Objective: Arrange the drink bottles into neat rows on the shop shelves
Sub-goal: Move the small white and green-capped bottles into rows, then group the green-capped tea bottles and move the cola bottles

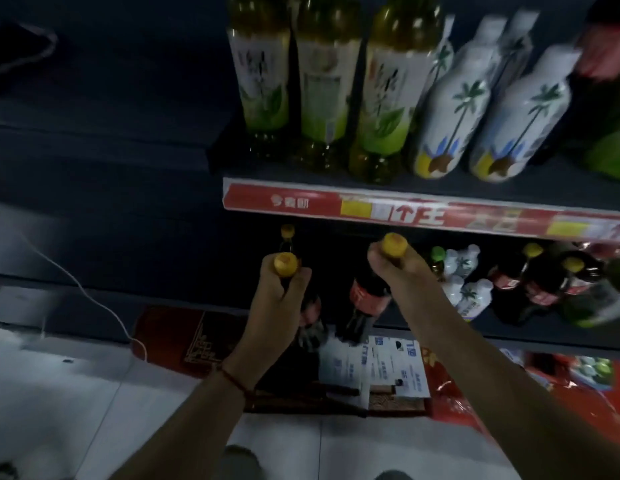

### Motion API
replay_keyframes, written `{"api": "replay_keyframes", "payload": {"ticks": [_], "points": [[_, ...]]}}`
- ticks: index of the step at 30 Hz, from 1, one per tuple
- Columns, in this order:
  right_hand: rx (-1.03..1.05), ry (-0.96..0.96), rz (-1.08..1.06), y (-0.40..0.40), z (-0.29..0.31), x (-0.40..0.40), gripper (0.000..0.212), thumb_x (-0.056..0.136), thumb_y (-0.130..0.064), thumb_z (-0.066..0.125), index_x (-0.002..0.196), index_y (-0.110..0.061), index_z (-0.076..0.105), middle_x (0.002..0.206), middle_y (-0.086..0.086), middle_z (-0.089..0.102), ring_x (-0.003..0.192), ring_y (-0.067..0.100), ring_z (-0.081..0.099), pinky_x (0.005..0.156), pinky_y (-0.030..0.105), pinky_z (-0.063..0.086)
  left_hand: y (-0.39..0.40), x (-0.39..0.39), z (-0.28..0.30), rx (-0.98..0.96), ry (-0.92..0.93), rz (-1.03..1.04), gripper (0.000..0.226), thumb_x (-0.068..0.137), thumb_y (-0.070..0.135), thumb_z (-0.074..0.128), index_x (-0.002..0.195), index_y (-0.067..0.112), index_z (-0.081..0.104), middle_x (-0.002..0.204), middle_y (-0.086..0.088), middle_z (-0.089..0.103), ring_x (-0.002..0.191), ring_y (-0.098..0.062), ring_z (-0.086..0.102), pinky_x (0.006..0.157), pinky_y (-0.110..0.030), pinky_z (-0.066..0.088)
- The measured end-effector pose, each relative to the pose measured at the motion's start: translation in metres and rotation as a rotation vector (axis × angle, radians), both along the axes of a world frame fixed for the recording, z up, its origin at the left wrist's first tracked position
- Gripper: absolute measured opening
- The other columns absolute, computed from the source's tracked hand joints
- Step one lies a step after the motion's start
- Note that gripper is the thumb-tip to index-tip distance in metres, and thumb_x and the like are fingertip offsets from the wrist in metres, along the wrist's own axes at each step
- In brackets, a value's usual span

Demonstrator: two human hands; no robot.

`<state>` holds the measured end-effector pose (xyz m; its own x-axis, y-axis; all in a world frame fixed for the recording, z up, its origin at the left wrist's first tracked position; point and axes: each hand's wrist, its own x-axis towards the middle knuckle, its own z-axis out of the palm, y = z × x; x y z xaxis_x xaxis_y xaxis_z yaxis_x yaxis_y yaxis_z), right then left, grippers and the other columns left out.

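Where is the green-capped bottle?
In the head view, the green-capped bottle stands on the lower shelf, just right of the right hand, beside small white bottles.

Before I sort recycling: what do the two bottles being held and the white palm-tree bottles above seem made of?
Held cola bottles: likely clear plastic, dark liquid showing through, yellow plastic-looking caps. Palm-tree bottles: probably plastic under a matte white printed sleeve; motion blur leaves this open.

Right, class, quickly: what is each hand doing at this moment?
Left hand: grips the neck of a dark yellow-capped bottle.
Right hand: grips the neck of a cola bottle, also yellow-capped.
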<state>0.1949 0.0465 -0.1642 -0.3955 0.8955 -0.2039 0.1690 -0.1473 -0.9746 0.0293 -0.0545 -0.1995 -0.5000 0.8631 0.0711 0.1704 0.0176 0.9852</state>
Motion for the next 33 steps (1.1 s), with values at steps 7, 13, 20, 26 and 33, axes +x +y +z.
{"api": "replay_keyframes", "payload": {"ticks": [7,13,20,26,33], "points": [[0.247,-0.009,-0.114,0.082,-0.090,-0.069,0.018,0.089,-0.018,0.069,0.103,-0.008,0.069,0.096,0.001,0.068,0.090,0.013,0.063,0.080,0.026,0.049,0.068,-0.028,-0.111,0.169,0.152,0.011,0.017,0.093,0.031,0.066,0.105,0.020,0.062,0.101,0.007,0.067,0.098,-0.002,0.063,0.087,-0.020,0.047],[0.514,-0.288,-0.047,0.132,-0.129,-0.096,0.013,0.081,-0.012,0.074,0.090,-0.009,0.065,0.090,0.008,0.065,0.086,0.021,0.063,0.079,0.034,0.053,0.108,-0.026,-0.163,0.274,0.312,0.026,0.017,0.093,0.035,0.066,0.107,0.033,0.056,0.105,0.020,0.061,0.101,0.005,0.057,0.094,-0.020,0.046],[0.746,-0.679,0.022,0.135,-0.142,-0.095,0.029,0.090,-0.019,0.061,0.114,-0.004,0.056,0.117,0.015,0.061,0.108,0.030,0.059,0.073,0.027,0.040,0.134,-0.032,-0.175,0.306,0.958,0.181,0.053,0.094,0.046,0.060,0.132,0.012,0.049,0.113,-0.008,0.064,0.099,-0.022,0.062,0.075,-0.039,0.056],[0.796,-0.618,0.155,0.129,-0.135,-0.078,0.056,0.088,-0.028,0.065,0.137,-0.013,0.043,0.126,0.011,0.057,0.111,0.027,0.058,0.079,0.030,0.047,0.148,-0.049,-0.167,0.239,1.267,0.297,0.060,0.091,0.046,0.059,0.133,0.003,0.054,0.105,-0.017,0.060,0.092,-0.033,0.060,0.072,-0.042,0.053],[0.999,-0.566,-0.064,0.136,-0.142,0.020,0.046,0.090,-0.031,0.065,0.133,-0.018,0.054,0.128,0.006,0.052,0.116,0.022,0.052,0.090,0.024,0.040,0.144,-0.028,-0.149,0.331,1.482,0.285,0.064,0.092,0.051,0.047,0.138,0.006,0.050,0.129,-0.016,0.053,0.118,-0.034,0.049,0.092,-0.047,0.041]]}}
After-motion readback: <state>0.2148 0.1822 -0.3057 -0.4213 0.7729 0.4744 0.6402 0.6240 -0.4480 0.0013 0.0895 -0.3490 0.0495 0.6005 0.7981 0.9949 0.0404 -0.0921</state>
